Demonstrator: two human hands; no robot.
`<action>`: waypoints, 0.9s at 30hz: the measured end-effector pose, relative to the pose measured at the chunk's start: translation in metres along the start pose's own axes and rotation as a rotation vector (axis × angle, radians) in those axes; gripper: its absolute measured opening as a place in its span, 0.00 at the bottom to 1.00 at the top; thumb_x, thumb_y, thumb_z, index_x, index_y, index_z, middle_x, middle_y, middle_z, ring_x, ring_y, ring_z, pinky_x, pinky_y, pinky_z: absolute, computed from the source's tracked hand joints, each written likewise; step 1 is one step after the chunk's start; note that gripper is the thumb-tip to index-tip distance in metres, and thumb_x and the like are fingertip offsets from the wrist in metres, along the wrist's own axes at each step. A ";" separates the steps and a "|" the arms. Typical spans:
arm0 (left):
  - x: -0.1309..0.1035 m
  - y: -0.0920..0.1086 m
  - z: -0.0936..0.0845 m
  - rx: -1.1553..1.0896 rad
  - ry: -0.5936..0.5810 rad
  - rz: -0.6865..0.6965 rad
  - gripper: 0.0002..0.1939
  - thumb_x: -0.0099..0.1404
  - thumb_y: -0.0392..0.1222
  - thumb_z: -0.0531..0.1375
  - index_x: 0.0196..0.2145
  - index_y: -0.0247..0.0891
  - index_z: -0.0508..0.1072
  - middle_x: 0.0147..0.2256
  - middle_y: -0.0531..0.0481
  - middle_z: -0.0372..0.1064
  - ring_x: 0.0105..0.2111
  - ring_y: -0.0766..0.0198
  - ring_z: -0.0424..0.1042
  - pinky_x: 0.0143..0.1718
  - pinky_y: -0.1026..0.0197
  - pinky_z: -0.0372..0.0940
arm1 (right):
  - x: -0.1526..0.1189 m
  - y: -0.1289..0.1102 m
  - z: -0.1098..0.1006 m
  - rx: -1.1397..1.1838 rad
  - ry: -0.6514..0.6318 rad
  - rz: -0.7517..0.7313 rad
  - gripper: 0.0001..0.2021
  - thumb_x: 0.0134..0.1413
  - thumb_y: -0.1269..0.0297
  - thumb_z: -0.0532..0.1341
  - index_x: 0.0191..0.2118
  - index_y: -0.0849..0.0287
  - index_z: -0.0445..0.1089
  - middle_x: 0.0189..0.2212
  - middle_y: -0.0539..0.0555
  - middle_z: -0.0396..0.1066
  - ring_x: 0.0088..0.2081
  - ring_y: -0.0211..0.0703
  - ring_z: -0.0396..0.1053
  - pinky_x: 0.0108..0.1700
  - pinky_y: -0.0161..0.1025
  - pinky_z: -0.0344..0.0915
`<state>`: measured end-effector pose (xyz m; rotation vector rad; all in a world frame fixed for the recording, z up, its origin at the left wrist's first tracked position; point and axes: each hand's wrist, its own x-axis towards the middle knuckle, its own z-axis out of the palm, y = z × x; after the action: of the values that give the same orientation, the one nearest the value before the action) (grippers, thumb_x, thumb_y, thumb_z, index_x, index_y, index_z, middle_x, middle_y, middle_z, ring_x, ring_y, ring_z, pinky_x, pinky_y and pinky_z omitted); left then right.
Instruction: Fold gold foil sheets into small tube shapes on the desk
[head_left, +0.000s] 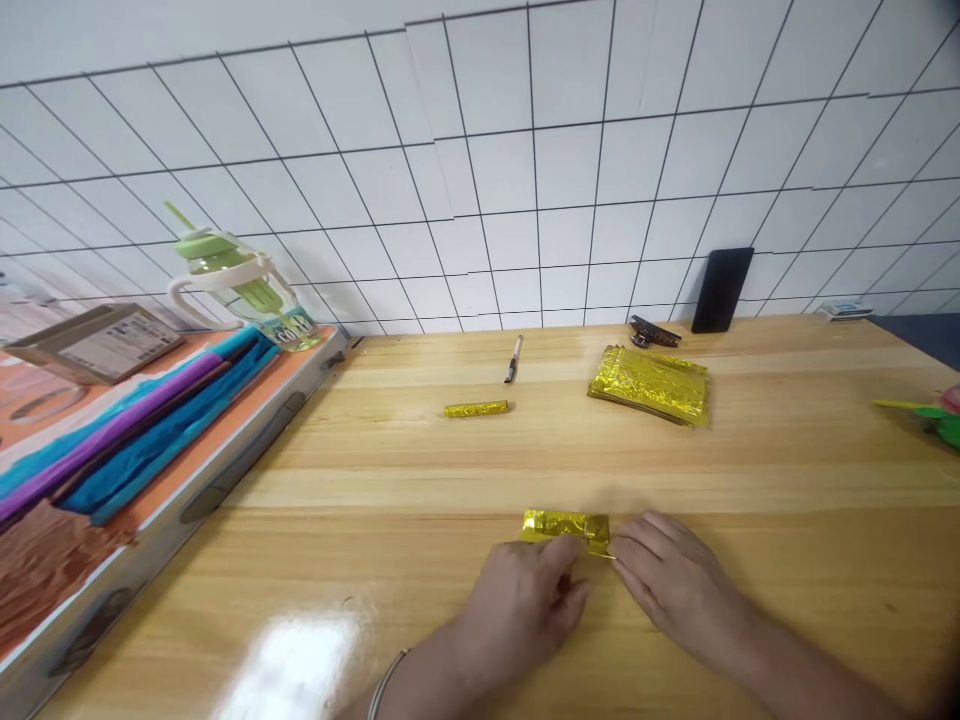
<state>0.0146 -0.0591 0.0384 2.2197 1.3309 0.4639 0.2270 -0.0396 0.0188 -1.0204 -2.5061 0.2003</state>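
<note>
A small piece of gold foil paper (pixel 564 523) lies on the wooden table in front of me, folded into a narrow strip with creases across it. My left hand (pixel 521 598) is at its near edge, index finger pressing down on the foil and the other fingers curled. At the strip's right end, my right hand (pixel 671 575) holds the edge with its fingertips, fingers close together. The thumb of the right hand is hidden. Farther back lie a rolled gold foil tube (pixel 476 409) and a stack of gold foil sheets (pixel 651 384).
Behind the foil are a pen (pixel 514 360), a black clip (pixel 654 332) and a black phone-like slab (pixel 722 290) leaning on the tiled wall. On the left, a raised orange surface bears a green-lidded bottle (pixel 244 285), a cardboard box (pixel 112 343) and coloured crepe paper (pixel 169 425).
</note>
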 end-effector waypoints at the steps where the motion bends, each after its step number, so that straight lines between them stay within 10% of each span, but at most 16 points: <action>1: 0.000 -0.003 -0.006 0.043 0.009 0.021 0.04 0.58 0.35 0.56 0.33 0.40 0.65 0.25 0.55 0.67 0.23 0.66 0.66 0.25 0.67 0.56 | 0.000 0.002 -0.001 -0.008 -0.014 0.010 0.08 0.59 0.75 0.53 0.38 0.58 0.68 0.34 0.54 0.68 0.36 0.45 0.62 0.39 0.42 0.60; 8: 0.003 -0.014 -0.040 0.184 -0.114 0.062 0.06 0.57 0.35 0.60 0.33 0.41 0.66 0.35 0.53 0.65 0.33 0.64 0.66 0.31 0.65 0.59 | -0.002 0.010 -0.004 -0.050 -0.078 0.012 0.08 0.57 0.75 0.53 0.35 0.59 0.68 0.33 0.55 0.67 0.35 0.45 0.61 0.38 0.43 0.61; 27: 0.009 -0.027 -0.034 0.160 -0.108 0.026 0.07 0.68 0.36 0.52 0.40 0.39 0.70 0.36 0.49 0.69 0.36 0.61 0.69 0.39 0.62 0.64 | 0.000 0.020 0.005 0.163 -0.059 0.077 0.10 0.60 0.69 0.54 0.47 0.57 0.66 0.42 0.56 0.69 0.44 0.45 0.64 0.47 0.44 0.64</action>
<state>-0.0178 -0.0319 0.0505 2.3579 1.3249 0.2496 0.2372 -0.0253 0.0082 -1.0583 -2.4570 0.4566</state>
